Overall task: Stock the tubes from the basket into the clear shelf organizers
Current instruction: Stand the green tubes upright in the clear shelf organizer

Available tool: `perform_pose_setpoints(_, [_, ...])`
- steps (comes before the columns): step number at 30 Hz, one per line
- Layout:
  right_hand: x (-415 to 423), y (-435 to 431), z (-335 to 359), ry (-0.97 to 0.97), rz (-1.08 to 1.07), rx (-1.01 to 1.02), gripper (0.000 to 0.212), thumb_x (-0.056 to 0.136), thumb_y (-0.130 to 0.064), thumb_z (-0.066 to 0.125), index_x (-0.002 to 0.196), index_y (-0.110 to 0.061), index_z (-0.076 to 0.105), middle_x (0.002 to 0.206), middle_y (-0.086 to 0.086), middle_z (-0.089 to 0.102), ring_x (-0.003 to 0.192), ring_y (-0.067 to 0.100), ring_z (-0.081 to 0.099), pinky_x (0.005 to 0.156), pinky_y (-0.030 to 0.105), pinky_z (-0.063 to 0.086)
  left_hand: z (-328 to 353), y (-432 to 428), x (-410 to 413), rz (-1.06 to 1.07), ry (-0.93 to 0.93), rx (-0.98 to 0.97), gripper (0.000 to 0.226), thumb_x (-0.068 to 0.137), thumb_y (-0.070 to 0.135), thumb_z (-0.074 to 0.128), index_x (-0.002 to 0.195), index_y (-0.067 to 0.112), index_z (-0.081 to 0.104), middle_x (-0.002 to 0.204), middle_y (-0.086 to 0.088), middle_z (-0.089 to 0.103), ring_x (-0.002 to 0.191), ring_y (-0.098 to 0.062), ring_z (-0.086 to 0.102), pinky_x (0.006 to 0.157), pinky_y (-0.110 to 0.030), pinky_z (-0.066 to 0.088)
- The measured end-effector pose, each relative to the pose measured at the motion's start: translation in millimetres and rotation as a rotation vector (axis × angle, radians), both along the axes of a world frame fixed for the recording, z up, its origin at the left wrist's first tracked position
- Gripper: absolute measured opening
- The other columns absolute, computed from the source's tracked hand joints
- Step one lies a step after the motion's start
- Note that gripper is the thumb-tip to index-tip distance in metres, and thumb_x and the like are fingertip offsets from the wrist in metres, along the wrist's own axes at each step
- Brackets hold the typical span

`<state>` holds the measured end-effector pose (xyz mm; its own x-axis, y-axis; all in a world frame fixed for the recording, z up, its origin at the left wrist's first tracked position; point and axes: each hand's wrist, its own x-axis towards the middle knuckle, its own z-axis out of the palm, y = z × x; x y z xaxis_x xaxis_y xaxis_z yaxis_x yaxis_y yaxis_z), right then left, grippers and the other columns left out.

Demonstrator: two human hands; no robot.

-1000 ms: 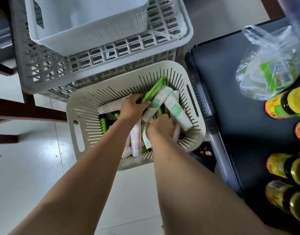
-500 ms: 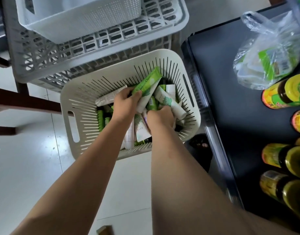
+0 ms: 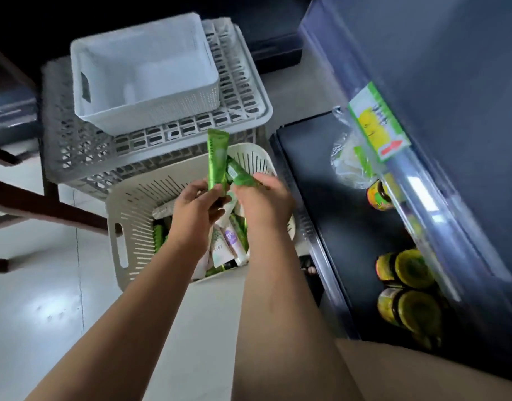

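Observation:
A cream slotted basket [image 3: 127, 206] stands on the floor with several white and green tubes [image 3: 228, 244] lying in it. Above the basket, my left hand [image 3: 195, 209] grips the lower end of a green tube [image 3: 217, 160] that stands upright. My right hand [image 3: 263, 198] holds a second green tube [image 3: 237, 175], tilted beside the first. Both hands are lifted just over the basket's far half. No clear shelf organizer is plainly in view.
Behind the basket a grey lattice crate [image 3: 83, 151] carries a white bin [image 3: 141, 82]. To the right is a dark shelf [image 3: 321, 175] with yellow-lidded jars [image 3: 405, 270], a plastic bag [image 3: 350, 160] and a clear shelf-edge strip with a green label [image 3: 376, 123]. Dark wooden rails [image 3: 31, 204] lie at left.
Both hands have come up out of the basket, each with a green tube. The camera has tipped up, so the upper shelf edge and its label are now in view.

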<state>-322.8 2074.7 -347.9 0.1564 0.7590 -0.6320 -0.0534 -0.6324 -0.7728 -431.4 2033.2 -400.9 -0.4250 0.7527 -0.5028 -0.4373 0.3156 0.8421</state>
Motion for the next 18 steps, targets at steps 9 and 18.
perform_pose_setpoints(9, [36, -27, 114, 0.278, -0.15, 0.34, 0.033, 0.078, -0.002, 0.077, 0.103, -0.02, 0.068, 0.089, 0.011, 0.076, 0.076, 0.022, 0.075, 0.072, 0.033, 0.06, 130, -12, 11, -0.21, 0.043, 0.294, 0.026, 0.094, -0.005, 0.056, 0.113, 0.013, 0.056, 0.114, -0.016, 0.073, 0.092, -0.027, 0.07, 0.072, -0.032, 0.056])
perform_pose_setpoints(18, [100, -78, 197, 0.341, -0.331, 0.622, 0.019, 0.091, -0.002, 0.068, 0.104, -0.016, 0.067, 0.101, 0.006, 0.067, 0.075, 0.032, 0.077, 0.079, 0.04, 0.062, 224, -28, 77, -0.255, -0.012, 0.44, 0.017, 0.1, 0.009, 0.048, 0.106, 0.017, 0.062, 0.104, -0.01, 0.071, 0.087, -0.023, 0.063, 0.078, -0.038, 0.048])
